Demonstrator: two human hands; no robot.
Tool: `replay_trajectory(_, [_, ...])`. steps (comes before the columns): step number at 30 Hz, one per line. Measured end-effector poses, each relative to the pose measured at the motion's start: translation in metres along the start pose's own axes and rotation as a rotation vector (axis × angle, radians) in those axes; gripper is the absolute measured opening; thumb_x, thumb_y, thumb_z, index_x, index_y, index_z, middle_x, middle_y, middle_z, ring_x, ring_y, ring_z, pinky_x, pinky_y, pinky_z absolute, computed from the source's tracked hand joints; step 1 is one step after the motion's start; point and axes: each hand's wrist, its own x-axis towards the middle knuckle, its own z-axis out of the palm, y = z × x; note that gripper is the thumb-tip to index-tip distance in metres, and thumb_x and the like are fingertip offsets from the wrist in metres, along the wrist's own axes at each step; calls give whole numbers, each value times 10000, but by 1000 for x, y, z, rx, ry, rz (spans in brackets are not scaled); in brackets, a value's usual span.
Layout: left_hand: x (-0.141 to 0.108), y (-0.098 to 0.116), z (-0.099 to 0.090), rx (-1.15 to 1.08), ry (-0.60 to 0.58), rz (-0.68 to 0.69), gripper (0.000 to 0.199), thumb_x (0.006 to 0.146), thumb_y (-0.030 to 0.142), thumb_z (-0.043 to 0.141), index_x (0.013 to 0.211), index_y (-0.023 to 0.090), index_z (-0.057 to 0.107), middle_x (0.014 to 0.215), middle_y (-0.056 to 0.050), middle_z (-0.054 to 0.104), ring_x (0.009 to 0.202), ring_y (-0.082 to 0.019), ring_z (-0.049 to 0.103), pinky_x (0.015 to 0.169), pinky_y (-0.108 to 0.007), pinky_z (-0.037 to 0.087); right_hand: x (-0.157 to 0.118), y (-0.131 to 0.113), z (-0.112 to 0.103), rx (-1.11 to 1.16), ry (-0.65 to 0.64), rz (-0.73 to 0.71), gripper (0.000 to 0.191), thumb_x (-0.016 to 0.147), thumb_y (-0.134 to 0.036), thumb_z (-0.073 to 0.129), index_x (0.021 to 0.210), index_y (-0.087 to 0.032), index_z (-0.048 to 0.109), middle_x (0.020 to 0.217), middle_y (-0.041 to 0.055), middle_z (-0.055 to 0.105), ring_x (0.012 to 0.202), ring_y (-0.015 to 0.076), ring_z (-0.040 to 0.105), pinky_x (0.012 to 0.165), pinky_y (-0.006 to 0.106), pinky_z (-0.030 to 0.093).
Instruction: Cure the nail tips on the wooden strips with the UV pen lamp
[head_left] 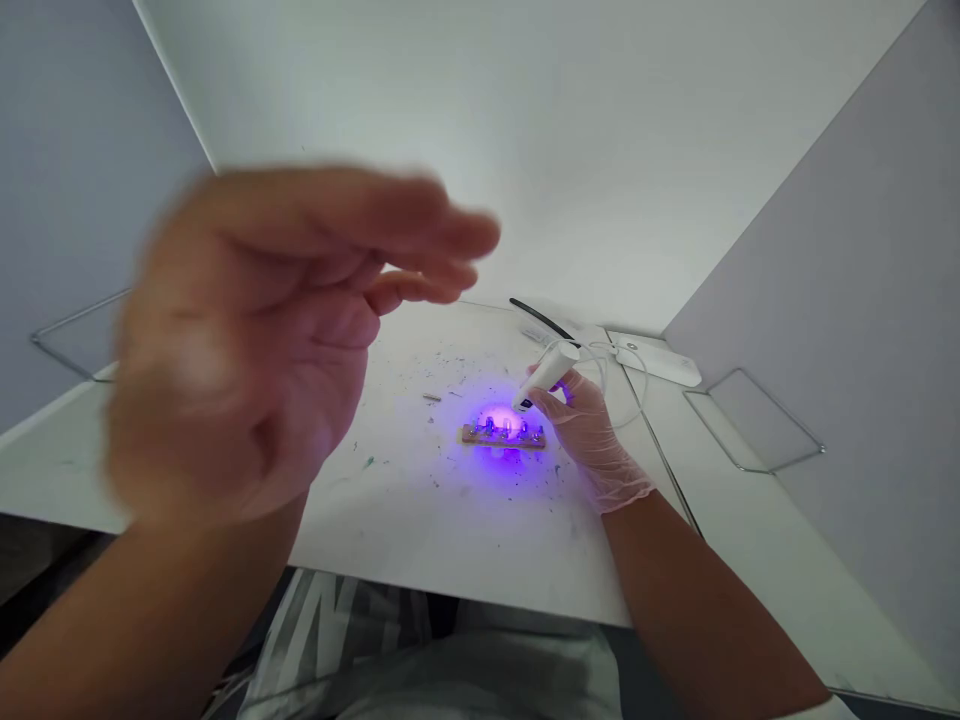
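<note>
Wrapped round a white handheld UV lamp (553, 368), my right hand (589, 430) wears a thin translucent glove. The lamp tilts down to the left and throws violet light on a narrow wooden strip (480, 436). Several small shiny pieces stand along that strip; their kind is too small to tell. My bare left hand (277, 340) is raised close to the camera, blurred, its palm to the right and its fingers stretched and slightly curved. It touches nothing I can see and is well apart from the strip.
The white table (420, 530) is dotted with dark specks and a small stick-like piece (432, 398). Behind the lamp lie a black curved strip (544, 320) and a white power strip or box (656, 360) with a white cable. Wire brackets (754, 420) jut from both side panels.
</note>
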Motion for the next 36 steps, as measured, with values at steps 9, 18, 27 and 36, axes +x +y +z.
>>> replay_trajectory(9, [-13,-80,4,204,-236,-450,187,898,275,539,974,209,696,937,-24,697,897,-151,630,743,-288,521,0,1,3,35,-25,24,177,762,-317,697,920,-236,700,833,7,643,774,157,586,687,324,512])
replay_trajectory(18, [-46,-121,-4,344,-526,-628,203,876,282,492,920,206,674,789,-8,648,678,-122,571,585,-244,451,-2,2,2,-13,-55,47,195,776,-315,689,953,-233,699,877,17,639,775,151,590,673,308,509])
replay_trajectory(27, [-43,-113,1,563,-893,-520,318,902,317,409,615,190,461,594,17,487,548,-106,406,545,-284,304,-3,4,1,6,-63,110,241,777,-356,692,978,-225,703,904,33,624,795,162,588,637,309,512])
replay_trajectory(36, [-47,-118,2,621,-994,-646,469,895,495,419,552,190,328,521,24,373,490,-104,295,520,-292,233,-3,4,1,63,-87,127,215,774,-333,709,959,-223,699,904,29,615,794,149,582,674,311,536])
